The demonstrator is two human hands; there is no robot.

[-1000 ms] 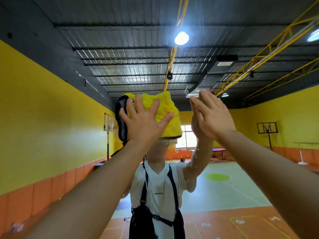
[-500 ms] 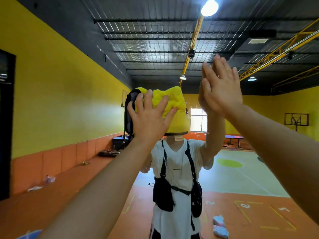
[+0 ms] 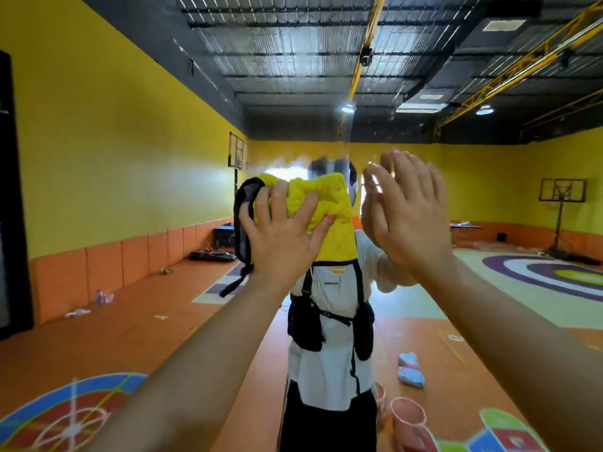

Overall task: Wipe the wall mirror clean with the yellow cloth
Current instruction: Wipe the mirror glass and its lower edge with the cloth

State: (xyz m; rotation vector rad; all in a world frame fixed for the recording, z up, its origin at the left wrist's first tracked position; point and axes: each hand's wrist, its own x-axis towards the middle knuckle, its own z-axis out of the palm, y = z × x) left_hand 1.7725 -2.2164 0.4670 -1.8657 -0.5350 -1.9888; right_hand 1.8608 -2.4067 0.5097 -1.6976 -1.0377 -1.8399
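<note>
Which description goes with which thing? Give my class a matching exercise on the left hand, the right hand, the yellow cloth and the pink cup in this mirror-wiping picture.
Things
1. left hand
2. right hand
3. yellow cloth
4. pink cup

Descriptions
A. low down, near the bottom right of the view
B. fingers spread, pressing on the cloth
C. bunched up against the wall mirror
D. raised flat, fingers straight, holding nothing

Pairs: 1-B, 2-D, 3-C, 4-A
</note>
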